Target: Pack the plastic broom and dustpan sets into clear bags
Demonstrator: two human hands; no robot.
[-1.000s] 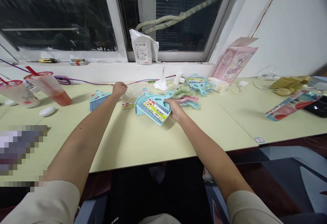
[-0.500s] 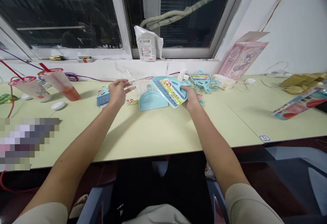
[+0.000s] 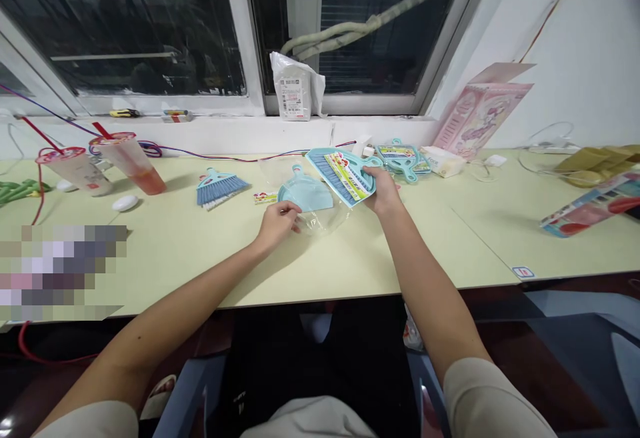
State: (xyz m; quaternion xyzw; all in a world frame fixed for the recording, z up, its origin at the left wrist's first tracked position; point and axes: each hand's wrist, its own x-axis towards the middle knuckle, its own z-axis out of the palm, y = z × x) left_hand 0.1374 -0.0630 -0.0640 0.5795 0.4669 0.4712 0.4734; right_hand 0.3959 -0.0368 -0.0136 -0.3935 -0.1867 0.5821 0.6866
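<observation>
My right hand (image 3: 383,190) grips the handle end of a light-blue dustpan and brush set (image 3: 340,175), tilted above the table with a colourful label card on it. A clear plastic bag (image 3: 323,219) spreads below and left of the set. At the bag's left edge my left hand (image 3: 280,223) is closed, with its thumb and fingers pinched on the film. Through the bag shows a loose light-blue dustpan (image 3: 305,195) lying on the table. A hand brush (image 3: 220,189) with blue bristles rests farther left. Between them lies a small printed label (image 3: 265,198).
More packaged dustpan sets (image 3: 400,157) lie behind my right hand. Two drink cups with red straws (image 3: 133,161) stand at the left, near a white oval object (image 3: 125,203). A pink box (image 3: 483,118) leans at the back right. Cables run along the wall.
My left hand has come down and right from above the brush, drawing the clear bag across the front of the loose dustpan. The brush is now fully uncovered. My right hand still holds its set.
</observation>
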